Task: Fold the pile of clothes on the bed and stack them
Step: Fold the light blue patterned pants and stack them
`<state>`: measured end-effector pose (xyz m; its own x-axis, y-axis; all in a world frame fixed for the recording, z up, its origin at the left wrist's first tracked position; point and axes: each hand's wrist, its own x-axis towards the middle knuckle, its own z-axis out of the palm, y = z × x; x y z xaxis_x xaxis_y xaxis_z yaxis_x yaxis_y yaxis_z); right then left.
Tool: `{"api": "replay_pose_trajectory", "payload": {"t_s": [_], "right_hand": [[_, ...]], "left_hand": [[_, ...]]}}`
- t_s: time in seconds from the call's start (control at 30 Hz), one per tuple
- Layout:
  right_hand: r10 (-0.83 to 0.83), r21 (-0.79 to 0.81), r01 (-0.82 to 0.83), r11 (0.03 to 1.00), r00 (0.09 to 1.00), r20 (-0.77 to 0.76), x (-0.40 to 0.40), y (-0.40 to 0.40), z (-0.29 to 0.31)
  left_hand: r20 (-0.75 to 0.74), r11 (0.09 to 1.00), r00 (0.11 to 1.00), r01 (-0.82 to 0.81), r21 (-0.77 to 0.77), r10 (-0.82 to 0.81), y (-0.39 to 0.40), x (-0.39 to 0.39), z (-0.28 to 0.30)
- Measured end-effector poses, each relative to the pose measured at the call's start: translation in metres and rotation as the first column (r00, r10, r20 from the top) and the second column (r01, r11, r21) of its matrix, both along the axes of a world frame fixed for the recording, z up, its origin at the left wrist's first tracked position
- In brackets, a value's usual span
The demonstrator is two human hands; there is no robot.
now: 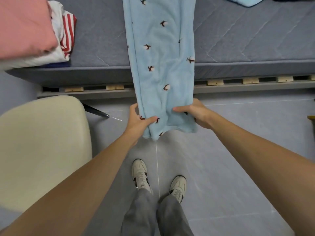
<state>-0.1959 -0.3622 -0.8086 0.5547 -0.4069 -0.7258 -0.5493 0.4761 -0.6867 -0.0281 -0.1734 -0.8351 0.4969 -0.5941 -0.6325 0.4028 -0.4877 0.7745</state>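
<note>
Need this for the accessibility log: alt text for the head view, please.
Both hands, left hand and right hand, grip the near end of long light-blue fleece pyjama trousers that run from the grey mattress over its edge. A folded stack, pink on top, sits on the mattress at left, and a cream chair stands nearby.

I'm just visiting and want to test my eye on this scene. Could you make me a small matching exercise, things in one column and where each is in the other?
Things:
1. light blue fleece garment
2. pink folded cloth
3. cream chair
4. white sneakers

Places:
A. on the grey floor, below the arms
B. stacked at the bed's left end
C. beside the bed, at the left
D. stretched off the bed edge, held by both hands

Pairs: 1-D, 2-B, 3-C, 4-A
</note>
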Motion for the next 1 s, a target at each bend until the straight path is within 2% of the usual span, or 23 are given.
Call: {"api": "replay_pose_trajectory", "payload": {"t_s": [0.17, 0.27, 0.4, 0.57, 0.67, 0.77, 0.87, 1.0], "right_hand": [[-0.031, 0.024, 0.031, 0.999, 0.999, -0.017, -0.025, 0.026, 0.006], [-0.101, -0.071, 0.100, 0.992, 0.995, -0.006, -0.033, 0.045, 0.013], [-0.129, -0.112, 0.130, 0.985, 0.991, 0.016, -0.041, 0.060, 0.021], [-0.096, 0.004, 0.096, 0.995, 0.995, 0.006, -0.049, 0.072, 0.028], [-0.092, 0.018, 0.092, 0.996, 0.996, 0.015, -0.053, 0.076, 0.031], [-0.202, 0.020, 0.202, 0.979, 0.979, 0.014, -0.058, 0.077, 0.031], [-0.327, -0.050, 0.326, 0.944, 0.945, 0.002, -0.066, 0.077, 0.033], [-0.423, -0.108, 0.420, 0.901, 0.906, -0.007, -0.076, 0.076, 0.035]], "left_hand": [[0.025, 0.997, 0.997, -0.066, -0.049, 0.067, 0.030, -0.032, 0.013], [-0.034, 0.994, 0.994, -0.106, 0.013, 0.106, 0.038, -0.051, 0.020], [-0.007, 0.987, 0.990, -0.140, 0.080, 0.141, 0.042, -0.063, 0.024], [-0.040, 0.984, 0.985, -0.166, 0.067, 0.169, 0.056, -0.070, 0.033], [-0.071, 0.980, 0.978, -0.194, 0.032, 0.196, 0.059, -0.070, 0.045], [-0.098, 0.979, 0.974, -0.202, 0.018, 0.203, 0.059, -0.066, 0.055], [-0.093, 0.980, 0.976, -0.196, 0.018, 0.197, 0.060, -0.063, 0.062], [-0.008, 0.981, 0.981, -0.196, 0.010, 0.196, 0.065, -0.063, 0.066]]}}
